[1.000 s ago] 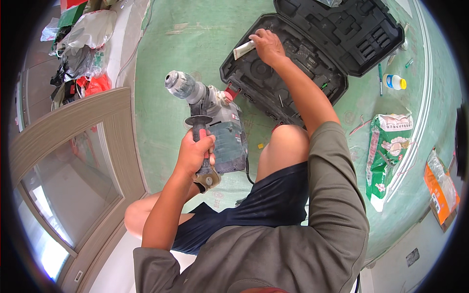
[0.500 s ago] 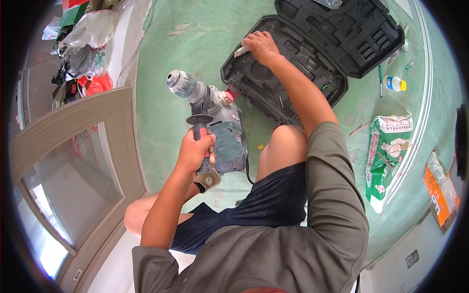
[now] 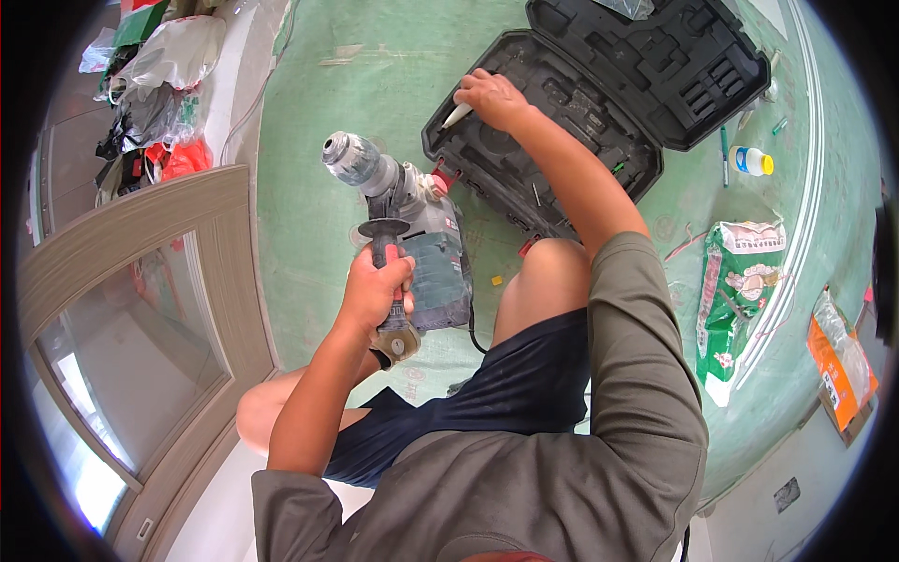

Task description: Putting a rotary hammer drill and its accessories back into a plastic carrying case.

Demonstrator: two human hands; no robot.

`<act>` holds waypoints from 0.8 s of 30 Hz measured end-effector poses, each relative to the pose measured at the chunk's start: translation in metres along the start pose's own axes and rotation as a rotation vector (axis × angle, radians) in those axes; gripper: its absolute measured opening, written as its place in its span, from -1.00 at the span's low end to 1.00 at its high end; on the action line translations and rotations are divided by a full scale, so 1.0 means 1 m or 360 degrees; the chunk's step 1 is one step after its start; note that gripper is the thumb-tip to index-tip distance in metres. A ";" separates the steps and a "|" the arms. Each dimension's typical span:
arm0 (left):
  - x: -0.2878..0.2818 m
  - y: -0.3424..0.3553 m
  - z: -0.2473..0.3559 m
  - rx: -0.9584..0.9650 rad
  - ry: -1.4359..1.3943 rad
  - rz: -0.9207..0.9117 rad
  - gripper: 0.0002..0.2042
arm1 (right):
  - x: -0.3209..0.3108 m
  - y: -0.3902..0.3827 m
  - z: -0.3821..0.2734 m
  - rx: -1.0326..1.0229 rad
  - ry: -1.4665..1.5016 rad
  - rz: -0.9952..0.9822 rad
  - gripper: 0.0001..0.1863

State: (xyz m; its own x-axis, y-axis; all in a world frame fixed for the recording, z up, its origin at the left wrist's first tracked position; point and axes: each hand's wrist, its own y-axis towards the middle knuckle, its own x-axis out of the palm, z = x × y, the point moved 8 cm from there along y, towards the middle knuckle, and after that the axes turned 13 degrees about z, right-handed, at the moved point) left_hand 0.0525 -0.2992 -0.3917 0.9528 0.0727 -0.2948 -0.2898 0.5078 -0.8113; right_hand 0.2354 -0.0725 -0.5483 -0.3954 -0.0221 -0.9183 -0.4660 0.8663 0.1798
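Observation:
My left hand (image 3: 373,292) grips the dark side handle (image 3: 386,253) of a grey and green rotary hammer drill (image 3: 436,279), whose metal chuck points toward the upper left. Beside it lies an open black moulded tool case (image 3: 524,140), its lid (image 3: 667,70) folded back to the upper right. My right hand (image 3: 492,98) is closed on a slim white tube (image 3: 458,115) at the left end of the case's lower half, with part of the tube hidden by my fingers. A few small loose pieces lie in the case.
A glass-paned wooden door panel (image 3: 131,187) is at my left, with plastic bags (image 3: 169,51) beyond. A green protective sheet (image 3: 328,112) covers the floor. A white bottle (image 3: 749,160), pens, a green-white sack (image 3: 735,300) and an orange bag (image 3: 833,347) lie at my right. My bent knees flank the drill.
My right hand has shifted left and slightly down with the tube, which now tilts lower into the case. My left hand and the drill have barely moved.

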 end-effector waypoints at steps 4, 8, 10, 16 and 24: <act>0.001 0.001 0.000 0.0006 -0.0011 0.0004 -0.75 | 0.009 -0.002 -0.020 -0.0252 -0.0032 -0.0024 -0.87; -0.002 0.002 -0.004 0.0002 -0.0036 0.0004 -0.75 | 0.011 -0.002 -0.018 -0.0059 0.0174 -0.0038 -0.83; -0.003 0.003 -0.005 0.0008 -0.0045 0.0003 -0.75 | 0.016 -0.004 -0.012 0.0101 0.0266 -0.0104 -0.79; -0.002 0.004 -0.006 -0.0008 -0.0062 0.0005 -0.76 | 0.012 -0.012 -0.012 0.0063 0.0519 0.0119 -0.82; -0.002 0.005 -0.004 0.0005 -0.0048 0.0003 -0.75 | 0.005 -0.017 -0.030 -0.0163 0.0280 0.0214 -0.86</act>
State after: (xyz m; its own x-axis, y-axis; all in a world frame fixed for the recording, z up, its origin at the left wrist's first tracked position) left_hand 0.0484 -0.3004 -0.3972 0.9545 0.0998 -0.2809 -0.2914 0.5106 -0.8089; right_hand 0.2175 -0.1025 -0.5451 -0.5868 -0.0039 -0.8097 -0.4741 0.8123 0.3396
